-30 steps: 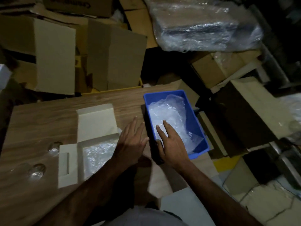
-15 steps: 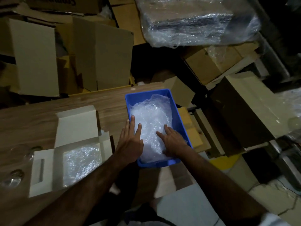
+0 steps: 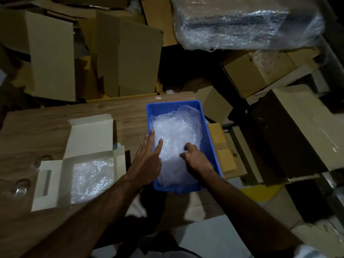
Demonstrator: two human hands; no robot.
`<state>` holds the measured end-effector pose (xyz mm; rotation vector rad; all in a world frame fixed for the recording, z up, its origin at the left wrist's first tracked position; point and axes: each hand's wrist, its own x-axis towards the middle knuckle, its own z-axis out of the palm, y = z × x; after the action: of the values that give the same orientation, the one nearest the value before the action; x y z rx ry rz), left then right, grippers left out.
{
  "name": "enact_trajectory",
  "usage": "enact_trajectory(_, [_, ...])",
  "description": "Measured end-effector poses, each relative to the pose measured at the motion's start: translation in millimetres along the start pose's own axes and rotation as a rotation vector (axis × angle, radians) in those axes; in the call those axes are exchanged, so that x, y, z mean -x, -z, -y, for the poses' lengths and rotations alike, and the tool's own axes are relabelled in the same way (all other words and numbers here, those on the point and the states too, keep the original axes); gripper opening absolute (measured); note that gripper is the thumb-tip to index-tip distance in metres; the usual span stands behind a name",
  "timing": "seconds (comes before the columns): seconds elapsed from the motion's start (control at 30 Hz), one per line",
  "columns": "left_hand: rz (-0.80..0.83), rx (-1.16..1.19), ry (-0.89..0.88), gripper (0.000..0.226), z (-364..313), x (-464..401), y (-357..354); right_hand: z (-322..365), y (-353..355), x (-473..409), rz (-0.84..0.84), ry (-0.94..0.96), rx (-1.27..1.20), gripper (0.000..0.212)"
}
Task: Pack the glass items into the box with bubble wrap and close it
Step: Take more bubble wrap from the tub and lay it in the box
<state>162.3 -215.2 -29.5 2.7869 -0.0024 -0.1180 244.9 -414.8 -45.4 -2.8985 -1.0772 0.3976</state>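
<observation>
A blue plastic bin (image 3: 175,107) on the wooden table (image 3: 46,125) holds crumpled bubble wrap (image 3: 178,131). My left hand (image 3: 149,161) lies flat over the bin's left rim, fingers spread on the wrap. Inside the bin, my right hand (image 3: 195,159) has its fingers curled and pinching the wrap. To the left, an open white cardboard box (image 3: 93,138) sits lined with bubble wrap (image 3: 93,175), lid flap folded back. Clear glass items (image 3: 20,187) lie at the table's left edge, dim and hard to make out.
Stacked brown cardboard boxes (image 3: 126,58) crowd the space behind the table. A large plastic-wrapped bundle (image 3: 247,21) sits at the upper right. More cartons (image 3: 297,131) and flat cardboard pieces lie on the floor to the right of the bin.
My left hand moved from the table onto the bin's wrap. My right fingers went from flat to curled, gripping the wrap. The view shifted, so bin and box sit differently in frame.
</observation>
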Motion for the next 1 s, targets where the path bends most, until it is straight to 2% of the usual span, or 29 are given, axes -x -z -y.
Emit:
enact_trajectory(0.1, [-0.009, 0.005, 0.002, 0.080, 0, 0, -1, 4, 6, 7, -0.230, 0.016, -0.030, 0.027])
enact_trajectory(0.2, [-0.007, 0.022, 0.003, 0.079, 0, 1, 0, 5, 10, 14, -0.380, 0.004, -0.081, 0.029])
enact_trajectory(0.43, [0.030, 0.064, -0.067, 0.073, 13, 8, 9, 8, 16, 31, -0.564, -0.064, -0.236, 0.032])
enact_trajectory(0.5, [0.004, 0.115, -0.094, 0.080, 19, 12, 11, 11, 21, 33, -0.616, -0.063, -0.276, 0.029])
enact_trajectory(0.67, [-0.021, 0.241, -0.257, 0.117, 16, 26, 26, 32, 38, 40, -0.726, -0.108, -0.387, 0.024])
enact_trajectory(0.73, [-0.010, 0.231, -0.301, 0.120, 16, 26, 29, 43, 45, 42, -0.754, -0.148, -0.429, 0.024])
enact_trajectory(0.77, [0.011, 0.240, -0.292, 0.114, 15, 23, 31, 49, 49, 41, -0.764, -0.161, -0.446, 0.025])
enact_trajectory(0.83, [0.006, 0.307, -0.209, 0.088, 12, 19, 39, 58, 57, 41, -0.800, -0.141, -0.468, 0.023])
enact_trajectory(0.9, [-0.110, 0.407, -0.101, 0.069, 18, 16, 54, 65, 65, 42, -0.829, -0.086, -0.455, 0.020])
enact_trajectory(1.0, [-0.278, 0.452, -0.168, 0.069, 43, 25, 86, 74, 76, 44, -0.814, 0.045, -0.393, 0.023])
